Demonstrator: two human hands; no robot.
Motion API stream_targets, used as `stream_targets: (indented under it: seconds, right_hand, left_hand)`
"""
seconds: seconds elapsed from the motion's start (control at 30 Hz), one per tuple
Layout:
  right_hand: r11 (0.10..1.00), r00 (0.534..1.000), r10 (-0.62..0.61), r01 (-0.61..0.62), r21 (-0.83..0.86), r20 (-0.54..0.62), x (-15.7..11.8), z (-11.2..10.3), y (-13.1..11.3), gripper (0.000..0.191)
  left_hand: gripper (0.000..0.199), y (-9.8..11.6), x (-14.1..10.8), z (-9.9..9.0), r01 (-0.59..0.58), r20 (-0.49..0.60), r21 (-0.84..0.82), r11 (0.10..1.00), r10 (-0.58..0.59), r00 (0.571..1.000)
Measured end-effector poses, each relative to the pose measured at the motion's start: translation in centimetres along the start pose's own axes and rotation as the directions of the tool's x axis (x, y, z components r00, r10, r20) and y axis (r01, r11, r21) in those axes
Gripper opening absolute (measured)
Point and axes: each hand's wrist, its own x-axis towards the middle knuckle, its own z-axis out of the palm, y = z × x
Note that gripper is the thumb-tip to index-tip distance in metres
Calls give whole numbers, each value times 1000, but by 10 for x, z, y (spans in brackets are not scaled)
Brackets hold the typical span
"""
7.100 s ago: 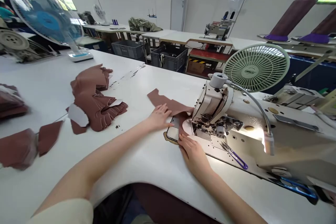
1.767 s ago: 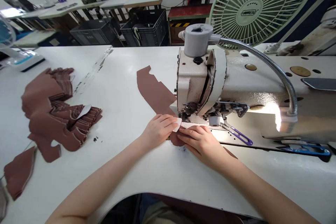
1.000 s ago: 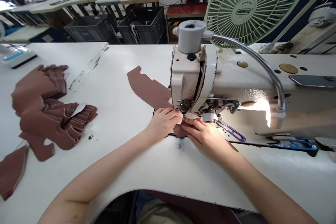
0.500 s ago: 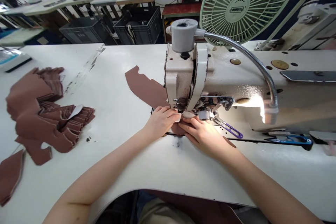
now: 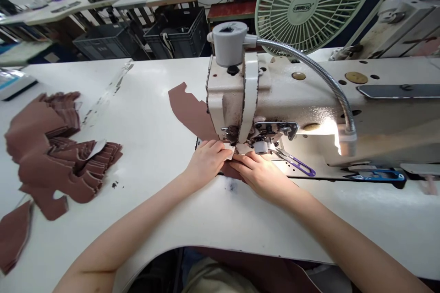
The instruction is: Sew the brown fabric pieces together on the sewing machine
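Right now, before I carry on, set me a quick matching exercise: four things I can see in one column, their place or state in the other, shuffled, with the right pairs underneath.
Things
1. Left hand
2. Purple thread snips
3. Stack of cut brown pieces
4. Pale green fan

Place or state
A. Behind the sewing machine
B. Fanned out on the white tabletop, left of both hands
C. Touching a small white piece beside the machine head
D. Lying on the machine bed

Right pairs: 1-C, 2-D, 3-B, 4-A
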Motion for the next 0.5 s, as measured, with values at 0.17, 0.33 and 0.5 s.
stream_targets:
  seconds: [0.17, 0.33, 0.5]
  right_hand:
    - [1000, 1000, -3, 3, -23, 17, 1, -2, -2, 37]
    - [999, 1000, 9, -9, -40, -8, -1, 1, -4, 34]
    - [996, 998, 55, -58, -74, -40, 1, 3, -10, 34]
  left_hand:
    - [20, 6, 6, -3, 20, 47, 19, 1000, -21, 999]
    - [19, 9, 7, -9, 31, 86, 37, 999, -34, 996]
    - [17, 14, 11, -20, 27, 129, 58, 998, -35, 991]
